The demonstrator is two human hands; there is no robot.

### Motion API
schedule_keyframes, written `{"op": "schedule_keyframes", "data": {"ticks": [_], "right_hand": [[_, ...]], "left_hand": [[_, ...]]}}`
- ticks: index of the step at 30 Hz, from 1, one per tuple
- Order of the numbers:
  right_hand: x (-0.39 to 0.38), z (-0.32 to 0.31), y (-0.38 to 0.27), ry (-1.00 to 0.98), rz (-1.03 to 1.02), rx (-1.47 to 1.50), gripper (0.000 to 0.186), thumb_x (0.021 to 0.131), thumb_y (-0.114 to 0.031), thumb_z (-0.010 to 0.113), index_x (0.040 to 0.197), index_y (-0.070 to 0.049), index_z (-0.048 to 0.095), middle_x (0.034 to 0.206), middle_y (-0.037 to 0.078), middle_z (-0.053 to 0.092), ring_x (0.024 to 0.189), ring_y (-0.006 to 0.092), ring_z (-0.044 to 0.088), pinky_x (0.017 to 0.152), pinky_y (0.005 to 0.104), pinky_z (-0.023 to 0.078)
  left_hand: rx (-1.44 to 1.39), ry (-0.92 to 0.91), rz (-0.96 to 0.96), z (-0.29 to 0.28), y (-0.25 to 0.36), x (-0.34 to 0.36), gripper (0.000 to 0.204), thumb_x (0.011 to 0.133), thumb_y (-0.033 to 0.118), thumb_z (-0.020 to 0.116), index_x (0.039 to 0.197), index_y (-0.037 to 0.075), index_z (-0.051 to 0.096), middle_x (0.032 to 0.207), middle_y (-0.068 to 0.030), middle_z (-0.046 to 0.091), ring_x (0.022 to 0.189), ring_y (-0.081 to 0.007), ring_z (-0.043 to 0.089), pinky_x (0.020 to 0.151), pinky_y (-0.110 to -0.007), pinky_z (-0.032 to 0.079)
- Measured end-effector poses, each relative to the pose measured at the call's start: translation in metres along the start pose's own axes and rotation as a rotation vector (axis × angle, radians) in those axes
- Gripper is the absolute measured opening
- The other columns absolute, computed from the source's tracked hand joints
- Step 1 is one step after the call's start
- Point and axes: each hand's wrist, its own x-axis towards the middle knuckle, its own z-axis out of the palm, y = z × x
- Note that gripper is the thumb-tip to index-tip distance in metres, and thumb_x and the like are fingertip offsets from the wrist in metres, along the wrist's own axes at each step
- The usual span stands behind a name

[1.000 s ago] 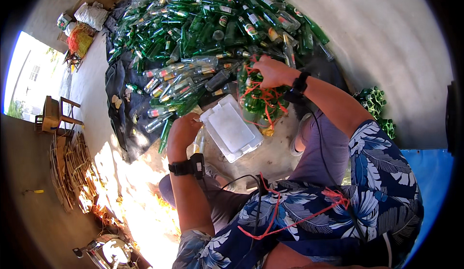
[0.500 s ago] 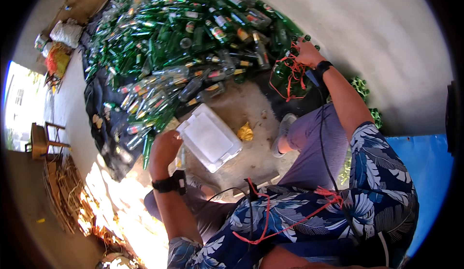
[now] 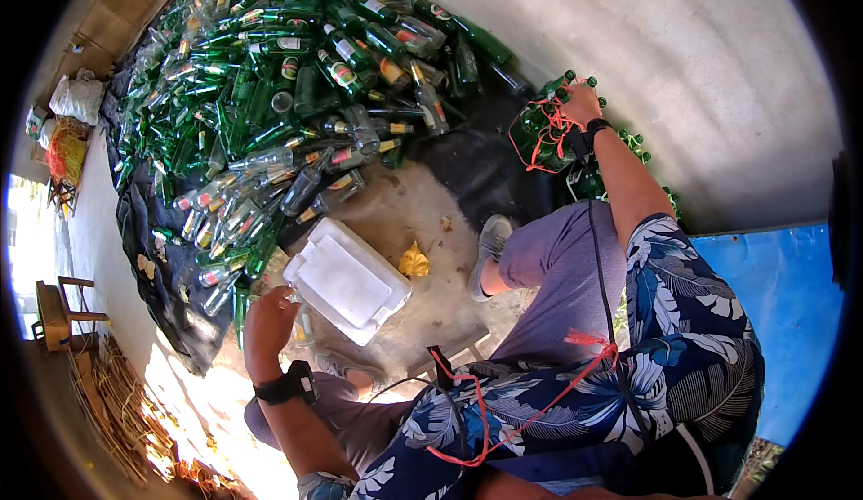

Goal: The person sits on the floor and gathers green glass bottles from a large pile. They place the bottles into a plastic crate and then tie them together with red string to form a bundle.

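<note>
My right hand [image 3: 582, 106] is closed around the top of a bundle of green glass bottles [image 3: 530, 124], gripping it where red plastic twine [image 3: 543, 147] loops around the necks. The bundle is out to my right, near the pale wall [image 3: 683, 68] and over the edge of the black sheet [image 3: 490, 163]; I cannot tell whether its base touches anything. More green bottles [image 3: 636, 146] show just beyond my right forearm, close to the wall.

My left hand [image 3: 271, 320] is beside the near-left corner of a white plastic box [image 3: 346, 275], its fingers partly curled. I cannot tell whether they hold anything or touch the box. A clear glass bottle [image 3: 304, 329] is just beside that hand, partly hidden. The box sits on the concrete floor [image 3: 431, 203] in front of me, with a crumpled yellow scrap [image 3: 413, 261] to its right, between it and my right shoe [image 3: 490, 253]. Beyond the box spreads a large heap of green and clear bottles [image 3: 270, 77], many of them labelled, lying in all directions against one another
</note>
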Motion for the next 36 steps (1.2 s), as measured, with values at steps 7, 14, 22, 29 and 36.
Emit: {"op": "schedule_keyframes", "data": {"ticks": [7,14,22,29,36], "right_hand": [[0.014,0.024,0.056,0.029,0.071,0.017,0.048,0.069,-0.016,0.073,0.116,-0.006,0.068,0.121,0.024,0.064,0.115,0.0412,0.062,0.093,0.0514,0.053],[0.023,0.052,0.075,0.015,0.107,0.043,0.054,0.076,-0.018,0.075,0.128,-0.015,0.065,0.143,0.018,0.050,0.133,0.0384,0.049,0.103,0.0524,0.049],[0.011,0.036,0.042,-0.082,0.337,-0.043,0.072,0.081,-0.036,0.080,0.146,-0.033,0.048,0.163,0.007,0.024,0.145,0.0382,0.036,0.109,0.0648,0.037],[0.010,0.036,0.052,-0.038,0.317,-0.044,0.092,0.078,-0.030,0.079,0.157,-0.030,0.032,0.166,0.011,0.025,0.145,0.0424,0.037,0.109,0.0619,0.039],[0.030,-0.018,0.014,-0.121,-0.401,-0.024,0.022,0.081,-0.025,0.071,0.096,-0.009,0.068,0.088,0.016,0.067,0.084,0.0321,0.064,0.073,0.0451,0.053]], "left_hand": [[0.070,-0.094,-0.091,0.009,0.013,0.013,0.036,0.085,0.021,0.072,0.117,0.005,0.070,0.096,-0.0179,0.075,0.092,-0.0346,0.072,0.081,-0.043,0.055],[0.052,-0.141,-0.129,0.022,0.007,0.029,0.036,0.086,0.021,0.071,0.118,0.007,0.070,0.099,-0.0178,0.075,0.094,-0.0340,0.072,0.081,-0.042,0.056],[0.034,-0.147,-0.145,0.032,0.004,0.034,0.036,0.085,0.023,0.072,0.118,0.008,0.071,0.101,-0.0175,0.075,0.096,-0.0339,0.072,0.082,-0.042,0.056],[0.055,-0.130,-0.091,0.018,0.021,0.020,0.036,0.085,0.024,0.071,0.117,0.007,0.071,0.103,-0.0169,0.075,0.099,-0.0349,0.071,0.087,-0.044,0.054],[0.004,-0.059,0.012,0.008,0.013,-0.002,0.035,0.085,0.021,0.072,0.116,0.006,0.070,0.099,-0.0174,0.075,0.095,-0.0354,0.072,0.083,-0.044,0.055]]}}
